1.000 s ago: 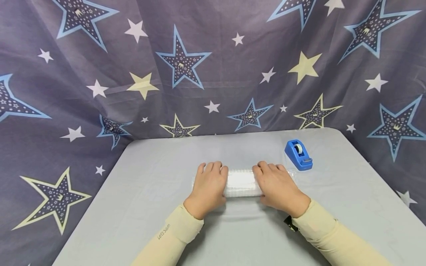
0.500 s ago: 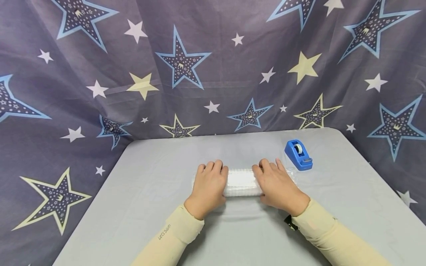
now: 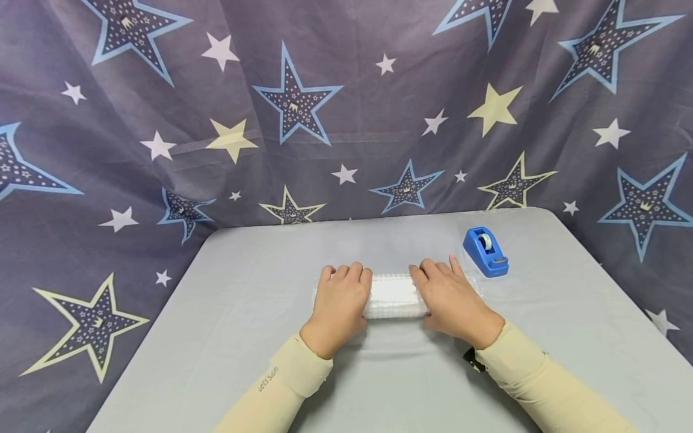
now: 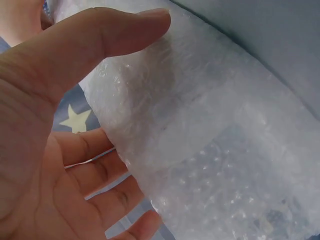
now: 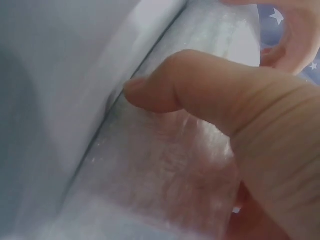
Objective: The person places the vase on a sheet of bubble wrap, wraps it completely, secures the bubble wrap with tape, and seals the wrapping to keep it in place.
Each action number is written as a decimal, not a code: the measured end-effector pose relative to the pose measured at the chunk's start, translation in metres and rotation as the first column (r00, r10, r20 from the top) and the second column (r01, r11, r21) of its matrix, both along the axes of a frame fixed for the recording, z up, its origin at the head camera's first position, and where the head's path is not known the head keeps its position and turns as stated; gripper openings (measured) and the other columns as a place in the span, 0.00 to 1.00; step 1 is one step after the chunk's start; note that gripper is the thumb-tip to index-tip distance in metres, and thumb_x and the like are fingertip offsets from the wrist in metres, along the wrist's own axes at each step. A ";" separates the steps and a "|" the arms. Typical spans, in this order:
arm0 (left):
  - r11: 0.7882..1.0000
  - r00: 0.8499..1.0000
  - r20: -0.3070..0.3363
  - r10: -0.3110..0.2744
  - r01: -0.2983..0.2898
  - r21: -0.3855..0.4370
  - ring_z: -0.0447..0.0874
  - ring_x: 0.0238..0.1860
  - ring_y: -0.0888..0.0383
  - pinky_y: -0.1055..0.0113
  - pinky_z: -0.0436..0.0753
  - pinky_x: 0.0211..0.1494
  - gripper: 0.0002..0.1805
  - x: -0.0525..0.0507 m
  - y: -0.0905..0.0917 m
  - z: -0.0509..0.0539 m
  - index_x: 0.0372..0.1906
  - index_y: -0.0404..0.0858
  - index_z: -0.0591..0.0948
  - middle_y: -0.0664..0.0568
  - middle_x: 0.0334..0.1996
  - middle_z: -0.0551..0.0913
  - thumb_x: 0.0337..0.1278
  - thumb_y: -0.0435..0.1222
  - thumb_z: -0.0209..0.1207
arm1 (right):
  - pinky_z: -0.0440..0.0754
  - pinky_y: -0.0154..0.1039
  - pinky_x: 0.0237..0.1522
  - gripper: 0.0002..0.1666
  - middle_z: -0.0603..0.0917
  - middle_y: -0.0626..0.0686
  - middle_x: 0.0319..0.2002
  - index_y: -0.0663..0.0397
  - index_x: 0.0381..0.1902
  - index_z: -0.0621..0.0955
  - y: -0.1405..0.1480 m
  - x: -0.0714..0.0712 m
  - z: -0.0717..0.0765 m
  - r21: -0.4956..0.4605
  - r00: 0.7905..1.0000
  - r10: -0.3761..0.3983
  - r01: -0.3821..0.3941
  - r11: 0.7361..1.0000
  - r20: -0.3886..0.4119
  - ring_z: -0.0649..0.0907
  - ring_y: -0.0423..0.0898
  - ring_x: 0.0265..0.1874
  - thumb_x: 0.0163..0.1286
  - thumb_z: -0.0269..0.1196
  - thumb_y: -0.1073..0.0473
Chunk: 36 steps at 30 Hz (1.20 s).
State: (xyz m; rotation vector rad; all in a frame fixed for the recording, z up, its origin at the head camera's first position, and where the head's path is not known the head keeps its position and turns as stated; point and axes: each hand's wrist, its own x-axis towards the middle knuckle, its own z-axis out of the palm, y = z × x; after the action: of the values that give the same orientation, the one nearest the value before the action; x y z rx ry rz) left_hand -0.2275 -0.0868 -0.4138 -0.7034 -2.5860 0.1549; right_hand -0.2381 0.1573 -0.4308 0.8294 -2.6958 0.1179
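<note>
A bundle rolled in clear bubble wrap lies crosswise on the table, with a white patch showing at its middle. My left hand grips its left part, the thumb on the near side and the fingers over the far side. In the left wrist view, the left thumb presses the bubbly plastic. On the right part of the roll my right hand holds on in the same way, its little finger lifted. The right thumb lies along the near side, close to the table surface. What is inside the wrap cannot be made out.
A blue tape dispenser with a roll of tape stands beyond the right hand. The pale grey cloth-covered table ends at a dark curtain printed with stars. Loose plastic sticks out past the right end of the bundle.
Compared with one second ago, my right little finger has lifted off the wrap. The bundle's near edge has shifted very slightly away from me. Both hands keep their grip.
</note>
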 end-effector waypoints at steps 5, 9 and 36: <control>1.000 1.000 -0.018 0.000 0.000 -0.003 0.81 0.37 0.50 0.48 0.74 0.53 0.30 -0.001 0.001 -0.001 0.43 0.40 0.78 0.52 0.34 0.77 0.22 0.35 0.74 | 0.60 0.74 0.71 0.56 0.82 0.59 0.54 0.61 0.67 0.74 0.001 -0.001 0.003 0.006 1.000 0.000 0.000 1.000 -0.008 0.82 0.62 0.55 0.36 0.82 0.53; 1.000 0.999 -0.040 0.000 0.000 0.000 0.82 0.36 0.51 0.49 0.74 0.51 0.27 -0.002 0.000 -0.003 0.42 0.40 0.79 0.52 0.33 0.78 0.23 0.32 0.70 | 0.62 0.74 0.71 0.51 0.85 0.59 0.51 0.58 0.61 0.75 0.002 -0.002 0.004 -0.017 1.000 0.009 -0.009 1.000 -0.025 0.83 0.62 0.55 0.36 0.81 0.54; 0.999 1.000 -0.019 -0.012 0.012 0.041 0.86 0.50 0.49 0.42 0.75 0.64 0.26 -0.005 -0.001 -0.006 0.46 0.39 0.80 0.49 0.42 0.86 0.33 0.32 0.72 | 0.72 0.57 0.56 0.41 0.74 0.56 0.45 0.61 0.50 0.79 0.001 -0.002 0.005 -0.002 0.990 0.018 -0.019 1.000 -0.137 0.74 0.57 0.43 0.34 0.79 0.55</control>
State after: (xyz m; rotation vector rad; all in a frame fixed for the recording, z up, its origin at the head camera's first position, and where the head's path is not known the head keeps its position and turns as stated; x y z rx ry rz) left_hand -0.2326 -0.0880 -0.4201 -0.6994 -2.5596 0.1041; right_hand -0.2403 0.1582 -0.4258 0.8300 -2.5593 0.0671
